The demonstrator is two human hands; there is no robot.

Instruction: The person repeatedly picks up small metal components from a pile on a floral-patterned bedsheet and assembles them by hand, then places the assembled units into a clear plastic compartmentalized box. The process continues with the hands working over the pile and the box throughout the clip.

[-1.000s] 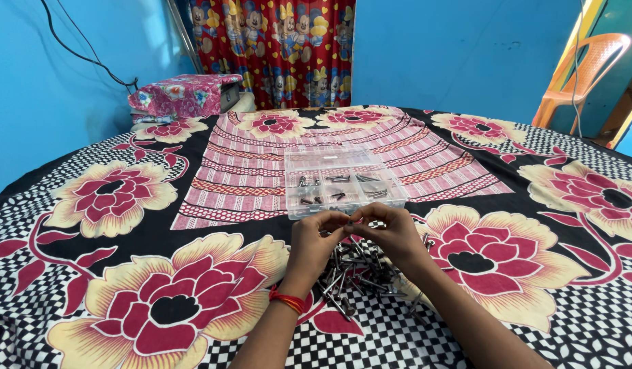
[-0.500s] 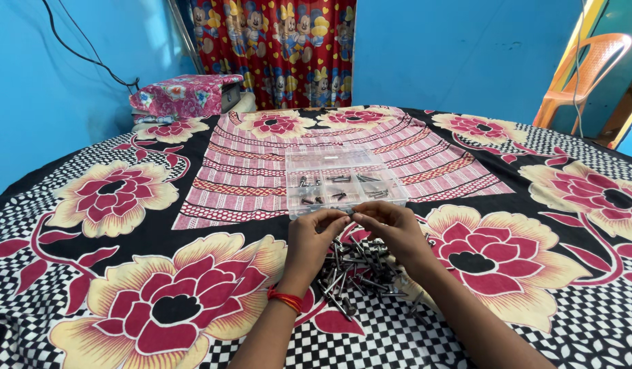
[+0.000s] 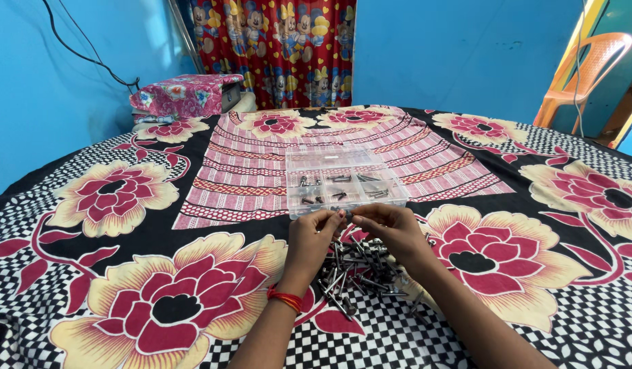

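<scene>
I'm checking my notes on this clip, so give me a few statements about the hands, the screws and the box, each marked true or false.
1. The clear plastic compartment box lies open on the flowered bedspread. True.
2. The pile of dark metal screws lies inside that box. False: the pile lies on the bedspread below the hands; the box holds only a few screws.
3. The left hand and right hand are raised close together at the box's near edge. True.
4. A red thread band is on the right wrist. False: it is on the left wrist.
5. The orange plastic chair stands at the far left. False: far right.
</scene>
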